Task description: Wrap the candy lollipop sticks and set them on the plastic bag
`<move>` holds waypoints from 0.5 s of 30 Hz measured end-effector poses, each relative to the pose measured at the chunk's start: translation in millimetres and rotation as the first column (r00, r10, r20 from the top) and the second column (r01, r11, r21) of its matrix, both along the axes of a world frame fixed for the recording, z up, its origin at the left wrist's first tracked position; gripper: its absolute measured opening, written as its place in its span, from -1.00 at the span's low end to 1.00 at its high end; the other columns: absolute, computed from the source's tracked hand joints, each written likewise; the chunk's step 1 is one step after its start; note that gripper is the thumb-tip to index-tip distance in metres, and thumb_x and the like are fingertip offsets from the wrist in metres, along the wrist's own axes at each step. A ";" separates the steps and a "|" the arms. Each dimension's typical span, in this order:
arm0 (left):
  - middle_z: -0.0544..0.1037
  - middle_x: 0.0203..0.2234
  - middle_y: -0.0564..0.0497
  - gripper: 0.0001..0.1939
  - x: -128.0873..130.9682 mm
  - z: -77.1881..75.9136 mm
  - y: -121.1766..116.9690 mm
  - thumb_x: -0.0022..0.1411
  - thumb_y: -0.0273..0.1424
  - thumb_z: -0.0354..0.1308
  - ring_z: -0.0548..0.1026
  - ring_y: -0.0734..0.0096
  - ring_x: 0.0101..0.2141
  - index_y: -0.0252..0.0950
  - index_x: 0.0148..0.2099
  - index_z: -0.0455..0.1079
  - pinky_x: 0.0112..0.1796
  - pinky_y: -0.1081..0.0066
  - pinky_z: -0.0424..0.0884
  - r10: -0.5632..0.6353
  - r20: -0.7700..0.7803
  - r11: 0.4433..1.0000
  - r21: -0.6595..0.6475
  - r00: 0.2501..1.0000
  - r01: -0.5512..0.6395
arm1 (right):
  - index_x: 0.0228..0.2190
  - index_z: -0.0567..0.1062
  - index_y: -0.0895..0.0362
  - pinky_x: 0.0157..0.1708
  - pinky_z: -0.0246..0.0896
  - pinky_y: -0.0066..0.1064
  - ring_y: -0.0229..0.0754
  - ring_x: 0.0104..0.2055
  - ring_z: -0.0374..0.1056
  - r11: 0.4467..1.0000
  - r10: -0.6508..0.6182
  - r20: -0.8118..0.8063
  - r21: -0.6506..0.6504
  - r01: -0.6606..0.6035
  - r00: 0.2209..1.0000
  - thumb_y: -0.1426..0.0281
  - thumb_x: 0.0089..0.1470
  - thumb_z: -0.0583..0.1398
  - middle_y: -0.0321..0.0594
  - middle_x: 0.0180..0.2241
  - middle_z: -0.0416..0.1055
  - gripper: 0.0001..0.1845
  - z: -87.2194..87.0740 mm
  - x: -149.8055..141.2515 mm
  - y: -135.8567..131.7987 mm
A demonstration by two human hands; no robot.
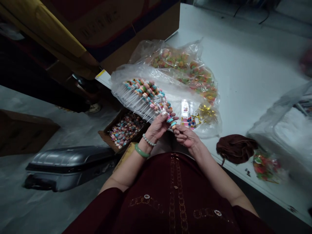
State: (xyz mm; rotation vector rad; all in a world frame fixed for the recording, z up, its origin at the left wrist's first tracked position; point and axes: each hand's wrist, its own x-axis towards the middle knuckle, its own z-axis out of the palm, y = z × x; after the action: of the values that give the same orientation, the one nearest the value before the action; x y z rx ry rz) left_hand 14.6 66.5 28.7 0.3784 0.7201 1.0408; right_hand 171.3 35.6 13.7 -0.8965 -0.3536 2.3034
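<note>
The hands [158, 126] pinch a lollipop [173, 123], candy end pointing up.

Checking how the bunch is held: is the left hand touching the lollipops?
Touching. The head view shows the left hand closed on the near end of the lollipops, with its fingers against the bunch.

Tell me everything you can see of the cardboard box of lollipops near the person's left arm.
The open brown cardboard box sits low beside the table, left of the person's left forearm, tilted in view. It holds many loose lollipops with multicoloured heads and pale sticks pointing various ways. No hand touches it.
</note>
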 end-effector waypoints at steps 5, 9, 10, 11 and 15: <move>0.54 -0.34 0.00 -0.57 15.7 0.5 -11.9 -0.02 -0.16 0.41 0.57 0.26 -0.20 -0.29 -0.19 0.40 -0.22 0.38 0.45 0.020 -0.015 0.999 0.045 1.000 -0.020 | -0.38 0.30 0.18 -0.82 -0.39 -0.71 -0.55 -0.79 -0.35 0.975 -0.002 -0.213 -0.216 -0.045 0.977 0.48 0.33 -0.05 -0.55 -0.64 0.11 -0.77 -1.2 -0.1 5.3; 0.57 -0.28 -0.04 -0.62 15.3 2.5 -15.0 0.03 -0.17 0.38 0.57 0.28 -0.20 -0.29 -0.21 0.42 -0.20 0.36 0.47 -0.038 -0.010 0.999 -0.021 0.999 0.038 | -0.34 0.28 0.18 -0.81 -0.42 -0.71 -0.55 -0.79 -0.37 0.969 -0.014 -0.239 -0.241 -0.045 0.971 0.45 0.38 -0.13 -0.56 -0.63 0.07 -0.71 0.3 0.3 6.0; 0.57 -0.24 -0.07 -0.64 11.2 3.6 -13.1 0.04 -0.21 0.38 0.57 0.28 -0.19 -0.29 -0.19 0.43 -0.18 0.35 0.47 -0.085 -0.004 0.996 -0.037 0.996 0.084 | -0.34 0.28 0.17 -0.81 -0.42 -0.71 -0.55 -0.79 -0.38 0.973 -0.017 -0.240 -0.228 -0.039 0.971 0.44 0.37 -0.12 -0.56 -0.63 0.07 -0.73 0.6 0.9 6.0; 0.57 -0.19 -0.08 -0.66 5.9 4.9 -10.0 0.04 -0.26 0.38 0.56 0.28 -0.18 -0.29 -0.16 0.44 -0.16 0.34 0.46 -0.124 0.006 0.991 -0.045 0.992 0.124 | -0.34 0.27 0.16 -0.80 -0.41 -0.72 -0.55 -0.78 -0.38 0.977 -0.016 -0.241 -0.210 -0.036 0.970 0.42 0.37 -0.10 -0.56 -0.63 0.07 -0.75 0.8 1.7 5.9; 0.56 -0.11 -0.10 -0.62 -16.0 11.3 10.5 0.09 -0.24 0.34 0.53 0.20 -0.06 -0.25 -0.06 0.45 -0.08 0.24 0.44 -0.118 0.066 0.992 -0.026 0.991 0.120 | -0.30 0.30 0.18 -0.82 -0.42 -0.72 -0.54 -0.78 -0.39 0.985 0.062 -0.235 -0.143 -0.098 0.970 0.40 0.35 -0.03 -0.56 -0.63 0.06 -0.81 2.6 3.6 7.6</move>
State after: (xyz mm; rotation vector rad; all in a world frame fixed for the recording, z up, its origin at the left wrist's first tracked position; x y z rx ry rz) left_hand -1.4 77.0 40.0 0.3561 0.6468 0.9246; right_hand 175.0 43.2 16.3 -0.6876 -0.1147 2.5055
